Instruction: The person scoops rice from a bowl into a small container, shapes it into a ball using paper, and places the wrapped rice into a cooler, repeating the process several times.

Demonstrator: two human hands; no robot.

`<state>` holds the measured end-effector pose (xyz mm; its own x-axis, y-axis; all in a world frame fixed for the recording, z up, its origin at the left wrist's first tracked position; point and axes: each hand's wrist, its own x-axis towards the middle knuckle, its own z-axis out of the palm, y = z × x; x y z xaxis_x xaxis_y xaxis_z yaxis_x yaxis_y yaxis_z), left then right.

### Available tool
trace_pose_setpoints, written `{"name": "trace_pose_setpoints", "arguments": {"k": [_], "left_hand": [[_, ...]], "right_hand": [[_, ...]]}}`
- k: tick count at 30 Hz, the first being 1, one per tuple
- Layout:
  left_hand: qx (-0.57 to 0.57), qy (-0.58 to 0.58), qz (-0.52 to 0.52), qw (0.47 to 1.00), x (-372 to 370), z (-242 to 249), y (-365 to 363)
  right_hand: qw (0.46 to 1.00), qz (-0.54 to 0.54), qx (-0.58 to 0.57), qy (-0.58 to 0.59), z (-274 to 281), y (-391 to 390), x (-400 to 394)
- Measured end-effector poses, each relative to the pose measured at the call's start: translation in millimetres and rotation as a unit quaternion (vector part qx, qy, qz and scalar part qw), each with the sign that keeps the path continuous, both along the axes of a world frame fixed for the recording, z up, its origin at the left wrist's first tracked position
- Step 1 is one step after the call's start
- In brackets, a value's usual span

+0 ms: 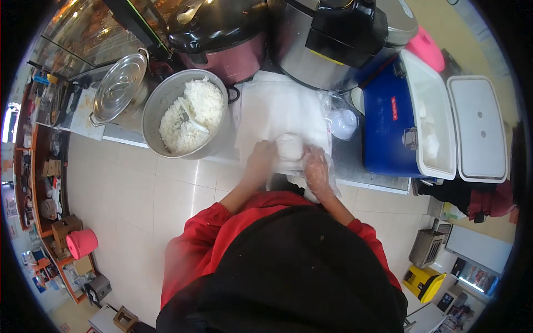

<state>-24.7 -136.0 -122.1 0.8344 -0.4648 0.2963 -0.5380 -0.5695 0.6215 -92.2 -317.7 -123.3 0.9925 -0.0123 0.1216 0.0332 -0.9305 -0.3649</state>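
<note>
A rounded white mound [290, 147], perhaps a portion of rice or a bowl, rests on a stack of white paper sheets [277, 108]. My left hand [261, 161] is just left of it, fingers curled at the near edge of the paper. To the right, my right hand [317, 171] wears a loose clear plastic glove, its fingers closed at the paper beside the mound. Both sets of fingertips are slightly blurred. Farther left stands a metal pot [152, 119] of cooked white rice [208, 102], with a white rice paddle [191, 116] stuck in it.
A pink rice cooker [233, 64] and a large steel cooker [294, 50] stand behind the paper. Clear plastic cups [342, 123] lie right of it, before a blue cooler box [388, 116] with its white lid [478, 127] open. A lidded pot [119, 91] is at left.
</note>
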Motion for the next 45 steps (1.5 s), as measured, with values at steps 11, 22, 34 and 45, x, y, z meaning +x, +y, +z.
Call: {"name": "trace_pose_setpoints", "arguments": {"k": [11, 22, 34, 45], "left_hand": [[-0.002, 0.131, -0.055, 0.99, -2.2, 0.6, 5.5], [-0.003, 0.198, -0.087, 0.976, -0.9, 13.5, 4.8], [-0.536, 0.548, -0.152, 0.624, 9.1, 182.3, -45.3], [-0.2, 0.391, -0.363, 0.822, 71.0, 265.7, -271.3]], "right_hand": [[0.947, -0.009, 0.313, 0.07, 42.0, 31.7, 4.9], [0.878, -0.313, 0.352, -0.087, 31.0, 104.3, 59.0], [0.919, -0.09, 0.211, -0.319, 187.3, 18.2, 37.8], [0.912, 0.039, 0.403, -0.065, 262.9, -262.1, 4.5]]}}
